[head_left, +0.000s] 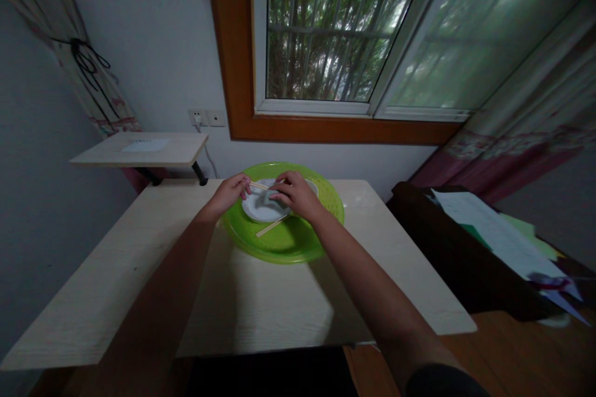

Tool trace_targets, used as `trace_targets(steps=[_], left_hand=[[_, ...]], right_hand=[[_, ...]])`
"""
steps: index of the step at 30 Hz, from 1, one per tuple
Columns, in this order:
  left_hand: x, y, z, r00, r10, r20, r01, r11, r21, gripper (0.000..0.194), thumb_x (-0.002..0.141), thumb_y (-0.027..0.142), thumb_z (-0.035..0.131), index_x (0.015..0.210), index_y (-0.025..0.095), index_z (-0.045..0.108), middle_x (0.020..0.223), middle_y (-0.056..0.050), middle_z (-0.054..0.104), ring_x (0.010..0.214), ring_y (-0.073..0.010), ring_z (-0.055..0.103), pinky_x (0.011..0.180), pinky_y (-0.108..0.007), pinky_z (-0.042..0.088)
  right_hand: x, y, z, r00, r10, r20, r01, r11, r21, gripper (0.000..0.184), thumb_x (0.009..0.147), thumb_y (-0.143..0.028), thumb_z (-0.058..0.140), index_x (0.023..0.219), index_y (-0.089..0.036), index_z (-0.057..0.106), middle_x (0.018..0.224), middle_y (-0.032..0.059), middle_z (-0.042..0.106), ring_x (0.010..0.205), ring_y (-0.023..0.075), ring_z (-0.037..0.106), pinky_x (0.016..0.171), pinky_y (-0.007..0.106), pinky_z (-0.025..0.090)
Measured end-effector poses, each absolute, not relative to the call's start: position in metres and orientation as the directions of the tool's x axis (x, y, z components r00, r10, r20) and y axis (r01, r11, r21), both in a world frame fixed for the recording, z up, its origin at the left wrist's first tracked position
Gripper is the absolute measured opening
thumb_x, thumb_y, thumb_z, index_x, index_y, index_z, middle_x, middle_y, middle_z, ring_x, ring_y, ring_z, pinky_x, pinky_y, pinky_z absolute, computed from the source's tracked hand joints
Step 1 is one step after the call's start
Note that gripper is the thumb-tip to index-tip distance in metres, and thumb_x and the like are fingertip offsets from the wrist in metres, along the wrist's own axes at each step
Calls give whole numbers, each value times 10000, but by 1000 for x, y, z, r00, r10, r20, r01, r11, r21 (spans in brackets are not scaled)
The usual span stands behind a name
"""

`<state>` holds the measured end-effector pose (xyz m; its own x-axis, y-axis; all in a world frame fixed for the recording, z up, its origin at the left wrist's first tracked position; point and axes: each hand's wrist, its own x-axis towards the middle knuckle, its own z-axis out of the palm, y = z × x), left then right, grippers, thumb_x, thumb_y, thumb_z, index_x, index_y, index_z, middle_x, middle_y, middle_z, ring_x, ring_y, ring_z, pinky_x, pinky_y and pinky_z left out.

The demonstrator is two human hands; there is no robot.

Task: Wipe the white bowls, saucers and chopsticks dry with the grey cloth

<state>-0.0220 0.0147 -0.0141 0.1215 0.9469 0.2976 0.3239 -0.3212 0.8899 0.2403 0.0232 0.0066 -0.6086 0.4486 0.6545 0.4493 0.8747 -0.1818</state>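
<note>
A thin pale wooden chopstick (259,185) is stretched between my two hands above a white plate (259,213). My left hand (235,189) pinches its left end near the plate's left rim. On the other side, the curled fingers of my right hand (295,192) close around its right end, partly hiding it. The plate sits in a round bright green tray (288,248). More pale chopsticks (272,227) lie at the plate's front edge, their far ends running under my right hand. A second whitish dish rim (313,186) shows behind that hand.
The tray stands on a pale wooden table (261,298) against the wall. A small raised shelf (139,147) with a paper label is at the back left. A dark brown piece of furniture (419,229) holding papers (493,229) stands to the right. A window is ahead.
</note>
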Motion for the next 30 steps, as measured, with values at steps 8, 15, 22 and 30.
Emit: trace_targets(steps=[8,15,22,30], left_hand=[[-23,15,-12,88,946,311,290,-323,901,209,913,379,543,846,191,604,716,-14,658,566,-141,569,572,-257,437],[-24,15,-12,-63,964,258,251,-235,939,189,911,365,565,824,197,570,645,9,603,552,-136,549,553,-247,434],[-23,11,-8,-173,956,238,195,-204,959,166,919,328,544,812,202,547,635,15,572,535,-123,522,511,-228,413],[-25,10,-6,-51,976,212,147,-203,968,148,901,325,573,832,196,555,658,2,617,549,-126,561,544,-237,445]], right_hand=[[240,25,1,-624,571,533,489,818,-304,333,976,-329,621,1276,-190,659,1151,115,691,1067,237,620,945,353,479],[249,29,3,-528,712,464,613,697,-372,283,945,-330,665,1192,-195,697,1161,98,732,1038,236,667,921,335,489],[260,37,-1,-442,736,514,642,659,-392,252,944,-288,649,1167,-187,709,1136,111,738,1025,250,672,921,369,503],[262,38,0,-523,714,466,626,693,-358,247,931,-265,664,1163,-197,715,1136,99,742,1026,237,676,911,343,498]])
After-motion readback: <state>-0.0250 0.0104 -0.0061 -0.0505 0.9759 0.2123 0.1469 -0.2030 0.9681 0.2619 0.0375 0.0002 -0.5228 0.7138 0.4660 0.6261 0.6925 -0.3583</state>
